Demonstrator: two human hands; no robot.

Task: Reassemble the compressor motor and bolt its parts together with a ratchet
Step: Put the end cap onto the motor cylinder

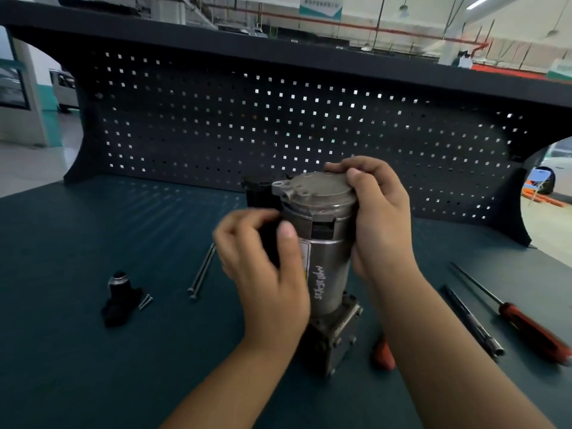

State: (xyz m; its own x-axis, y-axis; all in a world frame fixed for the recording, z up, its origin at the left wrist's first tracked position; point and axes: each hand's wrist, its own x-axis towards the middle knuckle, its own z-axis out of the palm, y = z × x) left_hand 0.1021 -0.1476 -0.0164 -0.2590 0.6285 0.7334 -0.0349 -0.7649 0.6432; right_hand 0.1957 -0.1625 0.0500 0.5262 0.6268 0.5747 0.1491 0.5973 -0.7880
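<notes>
**Compressor motor** (322, 258): smooth grey metal cylinder standing upright near the middle of the worktop (93, 366) on a squarish cast base with bolt heads at its corners. It has a pale label strip and white handwritten marking down the shell, and a rectangular notch below the top rim.

**End cap** (315, 188): dull cast-metal disc with lugs and small round holes, seated on the cylinder's top.

**Black block** (263, 196): matt and ribbed, set against the cylinder's upper left side.

**Right hand** (377, 218): fingers curled over the end cap's far edge, thumb on its top, palm against the shell.

**Left hand** (263, 267): motion-blurred. Fingers are curled round the lower part of the black block, with the thumb laid on the cylinder.

**Long bolts** (202, 267): a pair of thin bright rods lying side by side, left of the motor.

**Black fitting** (119, 300): a fitting with a metal sleeve on top, further left, with two short screws (145, 301) just beside it.

**Screwdriver** (526, 323): red handle, slim shaft, lying near the right edge.

**Dark steel bar** (473, 326): tubular end, lying between the screwdriver and the right forearm.

**Red handle** (383, 351): partly hidden behind the right forearm.

**Worktop**: dark teal mat, with open surface at front left. It is closed at the rear by a black perforated pegboard (216, 125).
</notes>
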